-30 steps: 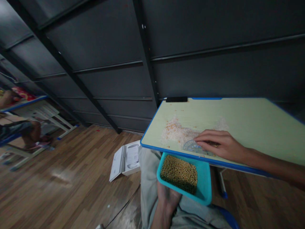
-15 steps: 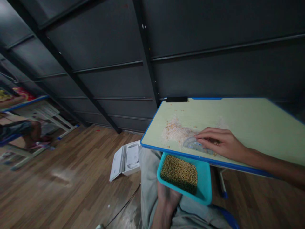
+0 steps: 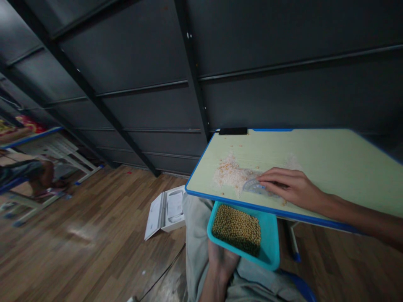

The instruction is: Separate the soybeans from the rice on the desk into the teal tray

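My left hand (image 3: 220, 258) is under a turquoise plastic tray (image 3: 270, 247) and holds it level just below the table's front edge. Round yellowish soybeans (image 3: 236, 228) fill its left part. My right hand (image 3: 288, 184) rests low over the tabletop, with thumb and fingers pinched on a clear plastic protractor (image 3: 252, 186), its right side covered by the hand. Left of the protractor and touching it lies a spread pile of white rice grains (image 3: 231, 172) with yellow beans mixed in. A few stray beans lie near my right palm.
The pale green table (image 3: 340, 167) has a blue rim and stands against a dark panelled wall (image 3: 283, 37). A black flat object (image 3: 233, 131) lies at its back left corner. On the wooden floor sits an open white box (image 3: 171, 207). Another person's leg (image 3: 44, 174) shows far left.
My right hand and the protractor have shifted only very slightly, and the fingers sit a little lower over it. The tray and my left hand stay practically where they were.
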`<state>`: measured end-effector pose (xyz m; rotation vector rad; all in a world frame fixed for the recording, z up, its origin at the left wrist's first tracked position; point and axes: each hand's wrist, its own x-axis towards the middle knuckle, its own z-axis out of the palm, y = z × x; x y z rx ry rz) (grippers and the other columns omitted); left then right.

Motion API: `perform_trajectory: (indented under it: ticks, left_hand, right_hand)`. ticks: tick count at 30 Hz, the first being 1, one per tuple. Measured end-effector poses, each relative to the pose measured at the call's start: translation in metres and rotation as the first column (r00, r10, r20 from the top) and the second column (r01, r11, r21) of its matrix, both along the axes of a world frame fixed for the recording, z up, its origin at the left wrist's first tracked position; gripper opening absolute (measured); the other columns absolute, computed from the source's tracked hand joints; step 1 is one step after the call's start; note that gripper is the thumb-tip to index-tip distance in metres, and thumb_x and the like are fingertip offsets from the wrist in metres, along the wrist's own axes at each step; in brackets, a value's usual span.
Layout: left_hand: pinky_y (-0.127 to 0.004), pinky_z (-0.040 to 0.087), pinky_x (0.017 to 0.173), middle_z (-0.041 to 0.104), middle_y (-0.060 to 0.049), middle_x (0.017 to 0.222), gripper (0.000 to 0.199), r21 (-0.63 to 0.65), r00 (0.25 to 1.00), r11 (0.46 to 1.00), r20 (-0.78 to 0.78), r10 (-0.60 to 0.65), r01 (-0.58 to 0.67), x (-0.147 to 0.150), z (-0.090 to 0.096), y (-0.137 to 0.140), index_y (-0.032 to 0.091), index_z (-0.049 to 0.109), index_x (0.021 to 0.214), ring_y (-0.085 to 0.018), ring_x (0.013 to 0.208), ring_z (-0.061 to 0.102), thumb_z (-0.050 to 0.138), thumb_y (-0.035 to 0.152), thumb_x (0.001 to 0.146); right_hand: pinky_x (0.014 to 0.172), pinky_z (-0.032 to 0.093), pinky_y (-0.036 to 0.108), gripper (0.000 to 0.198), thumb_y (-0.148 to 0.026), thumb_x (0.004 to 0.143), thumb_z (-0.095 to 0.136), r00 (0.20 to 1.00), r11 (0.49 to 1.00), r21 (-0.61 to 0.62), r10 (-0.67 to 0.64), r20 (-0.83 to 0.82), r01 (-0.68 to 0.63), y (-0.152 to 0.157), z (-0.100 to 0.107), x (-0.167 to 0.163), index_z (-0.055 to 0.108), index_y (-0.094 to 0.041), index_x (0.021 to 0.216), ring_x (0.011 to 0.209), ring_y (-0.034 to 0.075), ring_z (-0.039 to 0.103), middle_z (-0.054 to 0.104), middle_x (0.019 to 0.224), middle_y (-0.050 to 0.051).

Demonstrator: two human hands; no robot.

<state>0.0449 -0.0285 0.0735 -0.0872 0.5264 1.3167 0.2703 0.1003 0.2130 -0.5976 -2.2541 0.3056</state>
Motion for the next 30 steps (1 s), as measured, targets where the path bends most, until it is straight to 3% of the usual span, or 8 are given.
perform_trajectory:
  ticks: [9, 17, 30]
  left_hand:
    - [-0.055, 0.048, 0.11, 0.073, -0.008, 0.132, 0.037, 0.006, 1.0, 1.0, 0.002, -0.004, 0.004, 0.001, 0.003, 0.0, 0.028, 0.073, 0.126, -0.039, 0.134, 0.058, 0.055, 0.04, 0.096]
    - [-0.056, 0.049, 0.108, 0.074, -0.008, 0.13, 0.04, -0.007, 1.0, 1.0, -0.009, -0.018, 0.018, 0.0, 0.001, -0.001, 0.028, 0.07, 0.131, -0.039, 0.129, 0.062, 0.053, 0.04, 0.098]
    - [-0.056, 0.046, 0.113, 0.076, -0.004, 0.127, 0.033, 0.052, 0.999, 0.998, -0.015, -0.031, 0.032, -0.001, 0.001, 0.0, 0.027, 0.078, 0.116, -0.039, 0.136, 0.055, 0.05, 0.034, 0.099]
  right_hand:
    - [0.082, 0.06, 0.037, 0.021, -0.025, 0.101, 0.06, 0.992, 0.992, 0.026, -0.122, -0.013, 0.123, 0.008, -0.003, 0.004, 0.075, -0.024, 0.115, 0.093, 0.021, 0.073, 0.077, 0.105, 0.007]
    - [0.079, 0.06, 0.035, 0.021, -0.027, 0.101, 0.06, 0.998, 0.997, -0.035, -0.065, 0.019, 0.066, 0.003, -0.002, 0.0, 0.076, -0.025, 0.114, 0.092, 0.02, 0.074, 0.078, 0.105, 0.006]
    - [0.083, 0.062, 0.033, 0.019, -0.024, 0.099, 0.063, 1.0, 0.998, -0.062, -0.003, -0.008, 0.002, -0.004, 0.004, -0.003, 0.078, -0.023, 0.11, 0.092, 0.018, 0.075, 0.079, 0.103, 0.006]
